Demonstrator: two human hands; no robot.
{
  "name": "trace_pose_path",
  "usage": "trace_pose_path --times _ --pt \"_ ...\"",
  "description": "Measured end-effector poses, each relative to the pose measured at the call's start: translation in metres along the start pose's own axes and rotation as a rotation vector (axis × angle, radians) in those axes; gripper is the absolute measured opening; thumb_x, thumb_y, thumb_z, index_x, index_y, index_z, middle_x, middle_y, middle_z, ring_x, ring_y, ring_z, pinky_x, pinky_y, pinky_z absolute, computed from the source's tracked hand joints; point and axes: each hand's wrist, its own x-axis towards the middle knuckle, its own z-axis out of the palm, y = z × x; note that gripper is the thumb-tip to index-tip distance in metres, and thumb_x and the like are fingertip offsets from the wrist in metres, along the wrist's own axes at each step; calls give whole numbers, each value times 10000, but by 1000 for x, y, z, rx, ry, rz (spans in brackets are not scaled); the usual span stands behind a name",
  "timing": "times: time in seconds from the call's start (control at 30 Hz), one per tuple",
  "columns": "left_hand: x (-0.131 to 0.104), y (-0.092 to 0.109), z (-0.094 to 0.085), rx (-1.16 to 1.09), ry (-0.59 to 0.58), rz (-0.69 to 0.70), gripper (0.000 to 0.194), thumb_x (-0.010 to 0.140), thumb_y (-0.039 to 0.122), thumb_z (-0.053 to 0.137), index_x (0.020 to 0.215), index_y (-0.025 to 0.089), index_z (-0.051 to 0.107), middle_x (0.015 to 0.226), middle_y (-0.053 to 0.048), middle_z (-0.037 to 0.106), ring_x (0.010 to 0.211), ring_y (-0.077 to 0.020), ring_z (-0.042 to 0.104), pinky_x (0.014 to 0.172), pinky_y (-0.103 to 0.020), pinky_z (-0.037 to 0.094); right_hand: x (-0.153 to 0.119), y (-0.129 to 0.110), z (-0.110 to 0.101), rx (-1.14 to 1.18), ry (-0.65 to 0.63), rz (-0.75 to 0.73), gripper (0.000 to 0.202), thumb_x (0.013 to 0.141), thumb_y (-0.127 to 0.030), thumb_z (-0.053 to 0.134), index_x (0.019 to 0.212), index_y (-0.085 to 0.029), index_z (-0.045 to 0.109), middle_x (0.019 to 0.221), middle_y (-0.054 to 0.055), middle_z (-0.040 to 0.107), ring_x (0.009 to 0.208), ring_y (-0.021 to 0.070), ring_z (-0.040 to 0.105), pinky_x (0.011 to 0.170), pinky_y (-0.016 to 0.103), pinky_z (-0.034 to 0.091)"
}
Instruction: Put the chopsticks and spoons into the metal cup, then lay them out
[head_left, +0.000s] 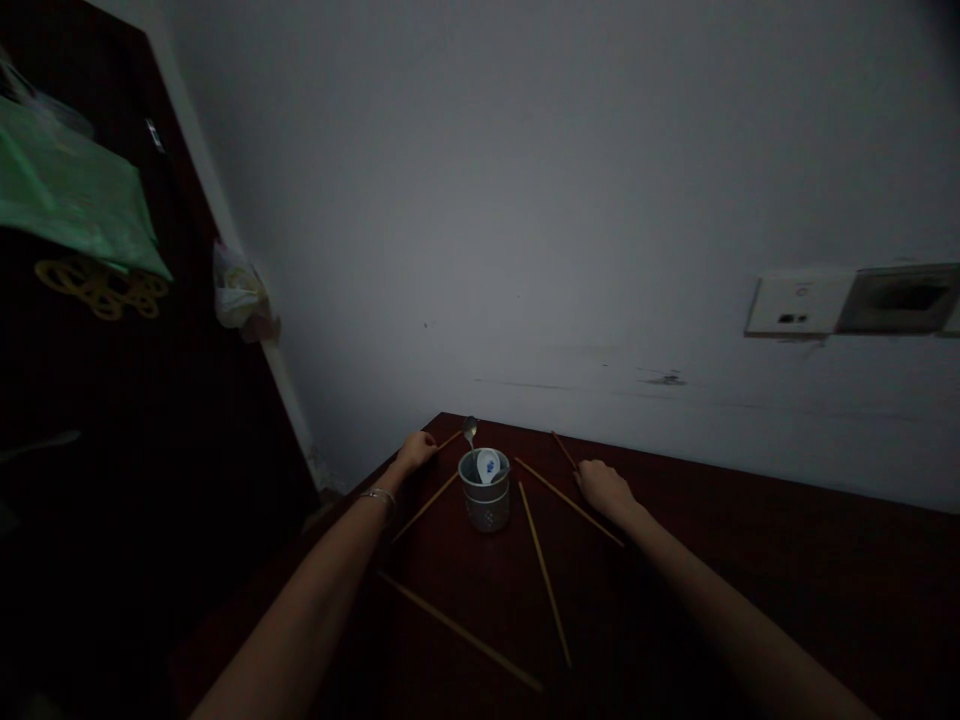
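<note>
Though shadows blur detail, left hand [418, 450] holding one stick [450, 440], right hand [604, 490] another stick [564, 449], held ends hidden.

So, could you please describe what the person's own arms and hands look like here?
The left hand has a thin, shiny bracelet at its wrist. Both forearms are bare, with no sleeves in view, and the right hand shows no glove or wristband.

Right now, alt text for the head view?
Two bare hands, left and right, each touch a chopstick on a dark red table. Between them stands a gray holder with two spoons; four more chopsticks lie around it.
</note>
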Motion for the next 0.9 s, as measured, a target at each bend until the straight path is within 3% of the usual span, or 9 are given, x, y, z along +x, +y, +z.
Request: trace_pose_path --times 0.13,0.3,0.4,0.5,0.57,0.67,0.83,0.9 --pt "-5 17 2 -132 118 -29 55 559 120 622 518 137 590 482 -2 525 563 -129 515 562 -213 374 -4 -4 -12 4 81 -6 322 851 -303 365 976 -129 605 1011 173 588 905 283 600 701 371 449" --pt "-8 58 -4 -397 216 -55 157 746 238 458 711 146 580 591 -7 537 539 -83 515 602 -218 440 -4 -24 -58 252 219 -159 312 808 -297 406 960 -156 640 925 124 648 883 233 605 743 328 439" --pt "-20 79 -9 -678 174 -81 186 764 240 415 718 149 570 578 -3 524 531 -77 521 620 -234 463 -7 -38 -93 473 349 -277 297 776 -275 437 906 -136 665 858 95 667 800 183 612 739 278 441" --pt "-37 91 -8 -864 113 -105 107 688 203 501 677 134 582 595 -13 546 507 -86 515 586 -252 463 -18 -50 -119 671 396 -305 292 762 -293 450 871 -133 668 767 70 662 626 138 592 591 239 457" --pt "-48 95 -5 -827 160 -44 87 638 190 539 661 127 595 619 -22 565 497 -86 509 548 -242 447 -25 -57 -127 801 362 -288 280 753 -299 466 864 -132 661 718 54 645 519 105 548 477 207 432" --pt "-55 97 1 -709 223 41 94 602 205 557 632 129 604 607 -22 568 481 -86 494 504 -226 414 -30 -63 -124 1006 212 -240 274 750 -297 478 884 -117 635 705 46 620 443 73 493 371 175 387" --pt "-53 87 0 -225 392 84 127 635 205 525 576 130 609 529 -21 549 465 -100 463 460 -215 336 -18 -71 -97 1088 34 -123 232 763 -226 466 911 -106 600 724 52 615 435 53 480 346 147 396" --pt "-54 81 -2 -80 383 77 141 657 189 511 587 127 616 533 -32 562 500 -116 480 470 -217 330 -12 -73 -86 1070 -10 -114 217 775 -230 467 908 -113 593 754 62 625 448 52 493 345 139 399"
